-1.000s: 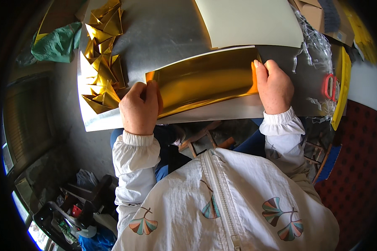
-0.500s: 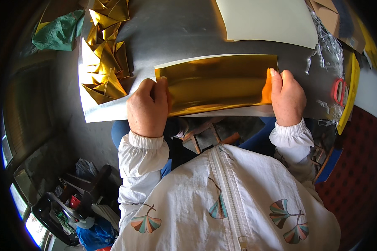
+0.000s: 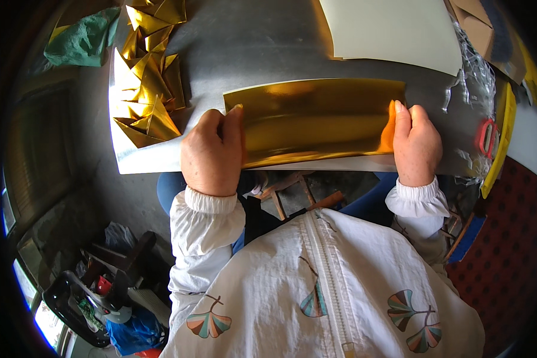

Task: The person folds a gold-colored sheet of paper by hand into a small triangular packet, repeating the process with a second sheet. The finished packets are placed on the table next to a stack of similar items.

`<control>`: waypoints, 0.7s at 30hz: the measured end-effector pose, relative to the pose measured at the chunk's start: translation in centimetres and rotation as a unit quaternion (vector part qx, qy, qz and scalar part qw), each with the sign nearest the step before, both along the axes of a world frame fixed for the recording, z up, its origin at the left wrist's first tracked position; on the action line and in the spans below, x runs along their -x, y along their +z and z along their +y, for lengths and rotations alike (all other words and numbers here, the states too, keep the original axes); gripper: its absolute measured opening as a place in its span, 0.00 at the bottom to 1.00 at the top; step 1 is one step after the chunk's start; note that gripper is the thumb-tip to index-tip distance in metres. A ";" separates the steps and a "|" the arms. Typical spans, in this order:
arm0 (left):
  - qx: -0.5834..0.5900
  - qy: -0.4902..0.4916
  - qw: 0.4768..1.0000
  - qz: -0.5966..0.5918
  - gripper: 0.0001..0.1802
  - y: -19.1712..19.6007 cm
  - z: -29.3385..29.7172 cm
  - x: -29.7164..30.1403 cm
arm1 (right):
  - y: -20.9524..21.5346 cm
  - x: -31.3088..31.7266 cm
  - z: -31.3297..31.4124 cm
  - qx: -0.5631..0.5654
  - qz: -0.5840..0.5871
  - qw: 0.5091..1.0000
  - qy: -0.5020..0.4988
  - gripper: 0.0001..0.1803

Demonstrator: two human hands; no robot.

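A wide strip of shiny gold foil paper [image 3: 316, 122] is stretched between my two hands over the near edge of the dark table. My left hand [image 3: 211, 152] is closed on its left end, the thumb lying on top. At the other end my right hand [image 3: 417, 143] pinches the paper between thumb and fingers. The near long side of the gold paper curls up, and a thin pale edge shows along its far side. Left of my left hand, several folded gold paper pieces [image 3: 152, 83] sit in an overlapping row on the table.
A stack of pale paper sheets [image 3: 390, 36] lies at the far right of the table [image 3: 250, 42]. Clear plastic strands [image 3: 477, 71] and red-handled scissors [image 3: 487, 137] are along the right edge, by a yellow strip [image 3: 502, 143]. A green plastic bag [image 3: 82, 39] is at the far left.
The gold paper and my right hand appear slightly further right in the view. The table things on the right have shifted similarly. My grip on both ends stays the same.
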State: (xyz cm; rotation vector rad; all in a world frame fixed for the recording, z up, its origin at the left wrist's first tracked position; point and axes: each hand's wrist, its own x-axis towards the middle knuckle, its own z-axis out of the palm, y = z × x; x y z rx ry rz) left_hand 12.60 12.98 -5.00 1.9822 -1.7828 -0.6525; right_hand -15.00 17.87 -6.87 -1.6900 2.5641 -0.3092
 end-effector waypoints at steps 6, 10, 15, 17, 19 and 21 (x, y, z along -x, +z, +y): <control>0.013 0.005 0.999 -0.029 0.21 -0.2 0.1 0.1 | -0.3 0.0 0.1 0.021 0.006 1.000 0.011 0.21; 0.004 0.020 0.999 -0.044 0.22 -0.2 0.1 0.5 | -0.4 0.0 0.2 0.024 -0.002 1.000 0.011 0.20; 0.007 0.021 0.997 -0.070 0.22 -0.1 0.2 0.6 | -0.4 0.1 0.2 0.014 0.013 1.000 0.018 0.20; 0.013 0.019 0.997 -0.077 0.23 -0.3 0.2 0.5 | -0.4 0.0 0.2 0.014 0.022 1.000 0.017 0.20; 0.015 0.023 0.997 -0.077 0.22 -0.4 0.2 0.5 | -0.4 -0.2 0.2 0.011 0.019 1.000 0.008 0.19; 0.016 0.024 0.997 -0.077 0.22 -0.6 0.3 0.6 | -0.5 -0.4 0.2 0.022 0.024 0.999 0.003 0.19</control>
